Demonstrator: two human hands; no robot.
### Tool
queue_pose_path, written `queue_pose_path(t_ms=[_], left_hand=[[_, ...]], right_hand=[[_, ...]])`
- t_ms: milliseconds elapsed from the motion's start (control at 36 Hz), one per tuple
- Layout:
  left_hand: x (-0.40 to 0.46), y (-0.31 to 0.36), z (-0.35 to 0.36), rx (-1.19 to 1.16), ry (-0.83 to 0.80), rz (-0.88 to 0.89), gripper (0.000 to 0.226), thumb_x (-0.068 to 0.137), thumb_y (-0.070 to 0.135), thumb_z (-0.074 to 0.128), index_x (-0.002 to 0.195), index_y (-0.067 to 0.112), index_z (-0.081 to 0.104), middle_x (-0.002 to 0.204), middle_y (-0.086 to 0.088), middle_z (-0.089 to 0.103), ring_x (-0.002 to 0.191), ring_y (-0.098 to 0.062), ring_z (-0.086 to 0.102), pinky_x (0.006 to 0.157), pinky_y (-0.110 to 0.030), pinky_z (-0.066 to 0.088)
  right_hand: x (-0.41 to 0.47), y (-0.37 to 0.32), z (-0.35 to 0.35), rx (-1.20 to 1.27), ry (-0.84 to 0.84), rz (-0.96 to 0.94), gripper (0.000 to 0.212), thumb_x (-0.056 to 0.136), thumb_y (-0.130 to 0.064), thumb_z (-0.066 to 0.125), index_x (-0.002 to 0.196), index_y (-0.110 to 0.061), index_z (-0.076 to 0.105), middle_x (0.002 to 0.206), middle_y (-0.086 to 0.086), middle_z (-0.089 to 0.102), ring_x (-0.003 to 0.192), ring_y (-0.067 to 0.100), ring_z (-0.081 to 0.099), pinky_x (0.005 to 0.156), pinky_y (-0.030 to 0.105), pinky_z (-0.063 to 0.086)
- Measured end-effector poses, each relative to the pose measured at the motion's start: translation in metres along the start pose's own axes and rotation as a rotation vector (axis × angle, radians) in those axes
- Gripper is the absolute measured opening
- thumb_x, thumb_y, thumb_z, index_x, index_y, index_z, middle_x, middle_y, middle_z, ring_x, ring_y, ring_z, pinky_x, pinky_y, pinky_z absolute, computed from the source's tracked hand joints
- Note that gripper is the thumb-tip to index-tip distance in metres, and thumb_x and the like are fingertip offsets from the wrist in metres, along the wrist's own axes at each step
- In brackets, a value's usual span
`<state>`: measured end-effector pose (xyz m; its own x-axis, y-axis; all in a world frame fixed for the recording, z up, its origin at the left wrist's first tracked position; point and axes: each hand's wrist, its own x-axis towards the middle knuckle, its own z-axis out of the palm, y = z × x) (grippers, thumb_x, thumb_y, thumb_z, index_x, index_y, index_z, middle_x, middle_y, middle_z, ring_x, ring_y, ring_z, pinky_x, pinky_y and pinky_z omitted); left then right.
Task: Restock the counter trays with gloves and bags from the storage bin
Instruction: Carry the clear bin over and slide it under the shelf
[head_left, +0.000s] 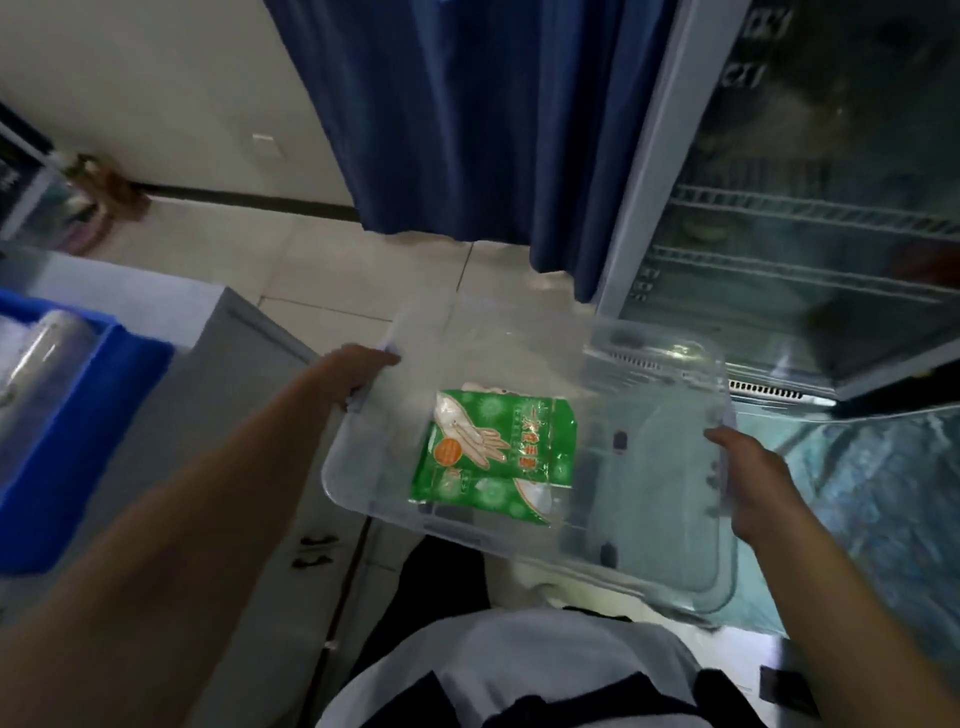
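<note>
I hold a clear plastic storage bin (670, 566) in the air in front of my body, above the tiled floor. My left hand (358, 371) grips its left rim and my right hand (753, 478) grips its right rim. Inside the bin lies a green packet of disposable gloves (498, 452) with a hand printed on it, near the left half of the bin's bottom. The rest of the bin's floor looks bare. The picture is blurred by motion.
A blue tray (78, 415) holding a roll of clear film (41, 353) sits on a grey counter (218, 395) at my left. A glass-door fridge (810, 218) stands at the right. A blue curtain (467, 119) hangs ahead over the tiled floor (332, 275).
</note>
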<state>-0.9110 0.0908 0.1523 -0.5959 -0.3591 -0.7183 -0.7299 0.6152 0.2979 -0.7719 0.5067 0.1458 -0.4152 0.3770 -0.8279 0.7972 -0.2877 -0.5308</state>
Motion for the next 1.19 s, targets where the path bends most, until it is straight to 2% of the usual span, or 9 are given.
queue_pose_path(t_ms=[139, 278, 472, 583, 778, 861, 917, 1000, 1194], left_hand=[[0.086, 0.093, -0.056, 0.083, -0.147, 0.063, 0.058, 0.086, 0.058, 0.064, 0.111, 0.006, 0.057, 0.097, -0.019, 0.06, 0.087, -0.036, 0.063, 0.089, -0.05, 0.052], [0.16, 0.158, -0.129, 0.158, -0.081, 0.161, 0.059, 0.09, 0.056, 0.059, 0.118, 0.004, 0.059, 0.112, -0.021, 0.061, 0.103, -0.04, 0.063, 0.084, -0.048, 0.054], [0.253, 0.163, -0.248, 0.03, 0.083, 0.206, 0.04, 0.095, 0.041, 0.056, 0.109, 0.005, 0.062, 0.102, -0.021, 0.06, 0.08, -0.037, 0.059, 0.067, -0.043, 0.051], [0.288, 0.151, -0.294, -0.185, 0.01, 0.038, 0.028, 0.097, 0.04, 0.051, 0.083, 0.015, 0.052, 0.082, -0.011, 0.043, 0.063, -0.025, 0.042, 0.06, -0.043, 0.046], [0.338, 0.119, -0.338, -0.411, 0.113, -0.021, 0.016, 0.098, 0.025, 0.054, 0.086, 0.019, 0.061, 0.072, -0.009, 0.045, 0.059, -0.022, 0.046, 0.049, -0.04, 0.053], [0.353, 0.106, -0.354, -0.514, 0.183, -0.048, 0.015, 0.098, 0.013, 0.053, 0.105, 0.022, 0.063, 0.074, -0.011, 0.048, 0.057, -0.023, 0.045, 0.035, -0.021, 0.045], [0.359, 0.097, -0.363, -0.53, 0.252, -0.09, 0.017, 0.098, 0.01, 0.053, 0.11, 0.016, 0.063, 0.082, -0.016, 0.052, 0.064, -0.025, 0.048, 0.043, -0.021, 0.045], [0.355, 0.084, -0.376, -0.598, 0.369, -0.181, 0.012, 0.097, 0.006, 0.052, 0.104, 0.012, 0.061, 0.08, -0.017, 0.052, 0.075, -0.026, 0.05, 0.059, -0.031, 0.041], [0.351, 0.059, -0.406, -0.872, 0.59, -0.431, 0.011, 0.1, 0.007, 0.046, 0.102, 0.014, 0.055, 0.063, -0.01, 0.046, 0.052, -0.023, 0.042, 0.053, -0.03, 0.038]], right_hand=[[0.009, -0.023, 0.06, 0.092, 0.059, 0.039, 0.021, 0.083, -0.026, 0.066, 0.098, -0.015, 0.058, 0.076, 0.005, 0.047, 0.064, 0.022, 0.049, 0.065, 0.038, 0.04], [0.005, -0.079, 0.161, 0.08, 0.099, 0.056, 0.023, 0.082, -0.025, 0.068, 0.097, -0.01, 0.058, 0.076, 0.008, 0.049, 0.073, 0.027, 0.051, 0.067, 0.039, 0.039], [0.006, -0.177, 0.294, 0.055, 0.029, -0.039, 0.013, 0.083, -0.013, 0.065, 0.072, -0.013, 0.057, 0.039, -0.004, 0.05, 0.032, 0.009, 0.05, 0.035, 0.015, 0.038], [0.017, -0.237, 0.347, -0.039, 0.005, -0.067, 0.016, 0.081, -0.023, 0.065, 0.079, -0.007, 0.064, 0.073, 0.012, 0.06, 0.062, 0.024, 0.058, 0.061, 0.032, 0.046], [0.075, -0.345, 0.434, -0.179, -0.081, -0.165, 0.013, 0.08, -0.026, 0.064, 0.089, -0.017, 0.065, 0.069, 0.003, 0.069, 0.047, 0.014, 0.066, 0.036, 0.02, 0.045], [0.102, -0.392, 0.489, -0.294, -0.138, -0.219, 0.022, 0.079, -0.028, 0.063, 0.097, -0.015, 0.066, 0.089, 0.012, 0.071, 0.079, 0.03, 0.069, 0.07, 0.045, 0.06], [0.115, -0.423, 0.528, -0.375, -0.185, -0.246, 0.025, 0.076, -0.031, 0.064, 0.095, -0.015, 0.066, 0.096, 0.018, 0.07, 0.089, 0.036, 0.067, 0.086, 0.054, 0.056], [0.126, -0.467, 0.593, -0.501, -0.285, -0.306, 0.029, 0.076, -0.033, 0.064, 0.094, -0.01, 0.066, 0.093, 0.019, 0.07, 0.082, 0.032, 0.067, 0.074, 0.043, 0.055], [0.118, -0.537, 0.761, -0.7, -0.517, -0.489, 0.026, 0.081, -0.03, 0.063, 0.096, -0.01, 0.058, 0.083, 0.008, 0.057, 0.065, 0.021, 0.053, 0.058, 0.03, 0.043]])
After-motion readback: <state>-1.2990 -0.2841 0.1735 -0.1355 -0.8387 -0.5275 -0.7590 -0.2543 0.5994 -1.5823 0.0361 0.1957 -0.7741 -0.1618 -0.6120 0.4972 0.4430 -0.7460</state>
